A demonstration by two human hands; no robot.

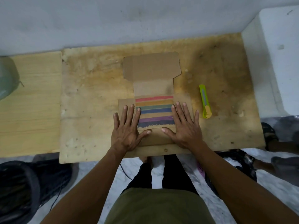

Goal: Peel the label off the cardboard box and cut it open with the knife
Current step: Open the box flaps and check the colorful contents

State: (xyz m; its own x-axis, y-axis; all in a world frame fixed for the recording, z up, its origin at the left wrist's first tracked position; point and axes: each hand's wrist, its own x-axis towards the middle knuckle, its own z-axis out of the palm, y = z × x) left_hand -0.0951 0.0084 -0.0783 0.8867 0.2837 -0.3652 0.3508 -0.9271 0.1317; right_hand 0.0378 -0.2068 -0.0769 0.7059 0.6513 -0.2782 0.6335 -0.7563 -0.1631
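A cardboard box (152, 68) lies unfolded flat on the wooden table (90, 97), its far flap spread toward the wall. Its middle panel bears coloured stripes (154, 110) in red, orange, green, blue and purple. My left hand (127, 130) lies flat, fingers spread, on the left side flap. My right hand (184, 125) lies flat on the right side flap, with both thumbs pointing inward on the near panel. A yellow-green utility knife (205, 101) rests on the table to the right of the box, apart from my right hand. No label is visible.
A lighter wooden board (29, 102) adjoins the table on the left, with a greenish rounded object (7, 76) at its far left edge. A white block (278, 59) stands at the right. The wall runs behind. Dark items lie on the floor below the table's near edge.
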